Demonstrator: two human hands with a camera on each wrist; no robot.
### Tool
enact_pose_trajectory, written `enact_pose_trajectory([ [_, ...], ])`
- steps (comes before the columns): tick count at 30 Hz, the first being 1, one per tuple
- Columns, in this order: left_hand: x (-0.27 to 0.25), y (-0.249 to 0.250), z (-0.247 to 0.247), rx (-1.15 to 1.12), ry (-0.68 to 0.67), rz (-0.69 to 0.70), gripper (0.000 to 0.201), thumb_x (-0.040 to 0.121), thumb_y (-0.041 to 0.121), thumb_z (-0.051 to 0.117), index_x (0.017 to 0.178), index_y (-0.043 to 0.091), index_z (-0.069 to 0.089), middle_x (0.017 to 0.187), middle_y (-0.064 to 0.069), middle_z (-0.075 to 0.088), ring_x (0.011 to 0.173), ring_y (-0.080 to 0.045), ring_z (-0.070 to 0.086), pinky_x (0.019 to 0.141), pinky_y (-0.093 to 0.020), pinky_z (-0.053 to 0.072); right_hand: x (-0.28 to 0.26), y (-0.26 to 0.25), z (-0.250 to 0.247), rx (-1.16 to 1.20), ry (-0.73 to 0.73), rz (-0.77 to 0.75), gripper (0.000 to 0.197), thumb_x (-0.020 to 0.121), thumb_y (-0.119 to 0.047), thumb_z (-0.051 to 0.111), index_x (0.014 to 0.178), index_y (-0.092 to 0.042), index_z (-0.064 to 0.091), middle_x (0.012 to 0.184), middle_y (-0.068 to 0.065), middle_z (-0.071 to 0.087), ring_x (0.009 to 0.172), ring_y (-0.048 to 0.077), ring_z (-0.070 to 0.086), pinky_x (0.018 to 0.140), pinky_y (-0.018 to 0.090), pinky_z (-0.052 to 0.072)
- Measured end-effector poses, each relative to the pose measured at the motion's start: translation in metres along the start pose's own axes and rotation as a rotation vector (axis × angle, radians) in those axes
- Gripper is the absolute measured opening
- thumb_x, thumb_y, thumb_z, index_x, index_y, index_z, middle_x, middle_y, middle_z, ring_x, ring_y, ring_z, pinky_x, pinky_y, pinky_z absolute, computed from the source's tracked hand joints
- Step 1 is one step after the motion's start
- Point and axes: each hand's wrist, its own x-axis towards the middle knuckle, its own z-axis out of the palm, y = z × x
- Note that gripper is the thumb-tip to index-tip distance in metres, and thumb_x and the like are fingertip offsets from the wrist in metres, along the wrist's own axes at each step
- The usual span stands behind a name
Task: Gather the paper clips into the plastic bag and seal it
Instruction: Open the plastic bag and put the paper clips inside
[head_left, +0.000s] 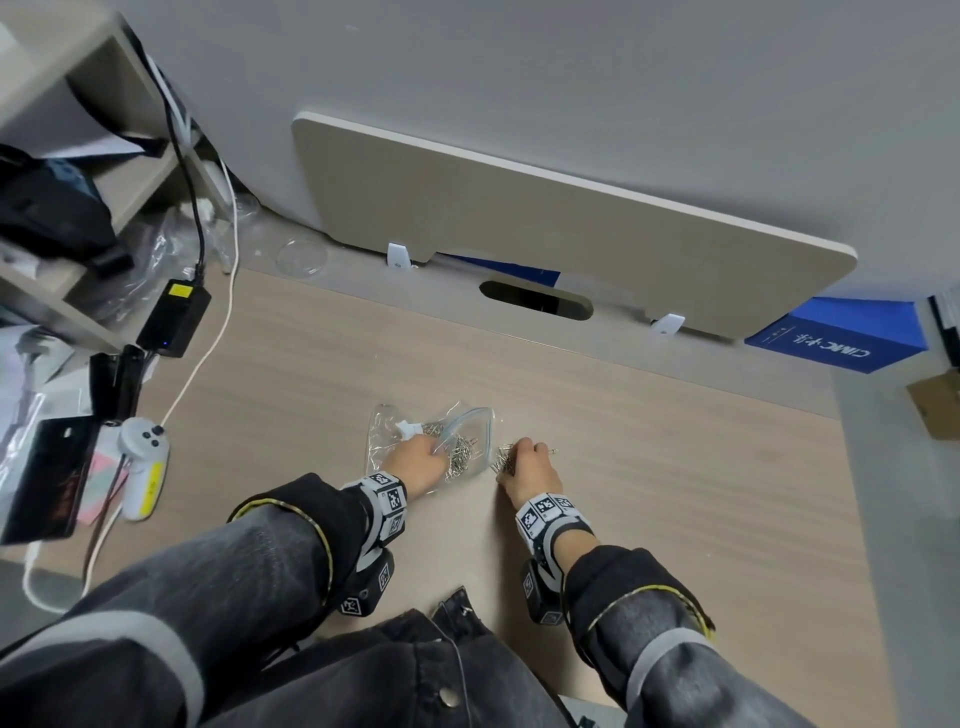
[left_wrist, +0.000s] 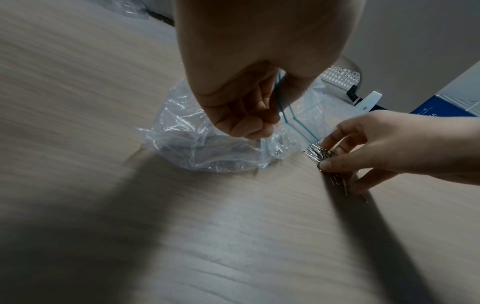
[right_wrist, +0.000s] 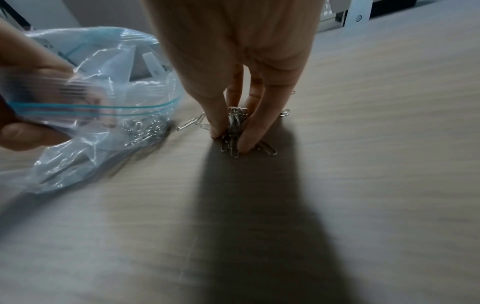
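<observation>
A clear plastic zip bag (head_left: 395, 436) with a blue seal line lies crumpled on the wooden desk (head_left: 675, 467); several silver paper clips (head_left: 460, 452) sit inside it near its mouth. My left hand (head_left: 415, 460) pinches the bag's rim (left_wrist: 281, 115) and holds the mouth up. In the right wrist view the bag (right_wrist: 103, 92) is at the left with clips (right_wrist: 142, 129) showing through it. Just right of the bag, my right hand (head_left: 524, 462) pinches a bunch of paper clips (right_wrist: 233, 123) against the desk between thumb and fingers. A few loose clips (right_wrist: 191, 123) lie around that bunch.
A white controller (head_left: 143, 467), a black power brick (head_left: 174, 317) with cables and a dark card (head_left: 44, 483) crowd the desk's left edge. A beige panel (head_left: 571, 218) stands along the back, above a cable slot (head_left: 535, 299). A blue box (head_left: 836, 338) sits at the back right.
</observation>
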Motion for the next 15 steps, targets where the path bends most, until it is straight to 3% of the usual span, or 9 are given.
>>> enact_pose_trajectory([
  [4, 0.0, -0.001, 0.0, 0.013, -0.008, 0.011, 0.025, 0.085, 0.024, 0.045, 0.08, 0.011, 0.067, 0.07, -0.007, 0.064, 0.067, -0.028, 0.061, 0.067, -0.032, 0.049, -0.001, 0.004, 0.001, 0.002, 0.041, -0.037, 0.022, 0.089, -0.01, 0.054, 0.11, -0.009, 0.05, 0.114, 0.014, 0.05, 0.093, 0.04, 0.06, 0.08, 0.042, 0.05],
  [10, 0.001, 0.0, 0.001, 0.026, -0.004, 0.013, 0.025, 0.085, 0.023, 0.045, 0.082, 0.011, 0.067, 0.074, -0.009, 0.065, 0.069, -0.028, 0.062, 0.067, -0.031, 0.049, 0.004, 0.011, -0.003, 0.151, 0.041, -0.022, 0.016, 0.085, -0.008, 0.057, 0.1, -0.012, 0.06, 0.107, 0.008, 0.063, 0.103, 0.027, 0.058, 0.085, 0.033, 0.047],
  [13, 0.001, -0.001, 0.001, 0.02, 0.001, 0.011, 0.025, 0.085, 0.021, 0.045, 0.082, 0.01, 0.067, 0.072, -0.007, 0.064, 0.066, -0.026, 0.06, 0.066, -0.03, 0.048, 0.009, 0.017, -0.002, 0.291, 0.04, 0.023, 0.011, 0.078, -0.004, 0.061, 0.079, -0.015, 0.063, 0.089, 0.007, 0.069, 0.089, 0.026, 0.064, 0.08, 0.032, 0.053],
  [15, 0.001, 0.0, 0.002, 0.015, 0.006, 0.011, 0.025, 0.085, 0.021, 0.045, 0.083, 0.01, 0.067, 0.071, -0.006, 0.064, 0.064, -0.024, 0.06, 0.065, -0.029, 0.048, 0.013, 0.023, -0.001, 0.415, 0.041, 0.079, 0.014, 0.074, -0.003, 0.065, 0.068, -0.015, 0.063, 0.075, 0.007, 0.069, 0.075, 0.028, 0.068, 0.073, 0.042, 0.059],
])
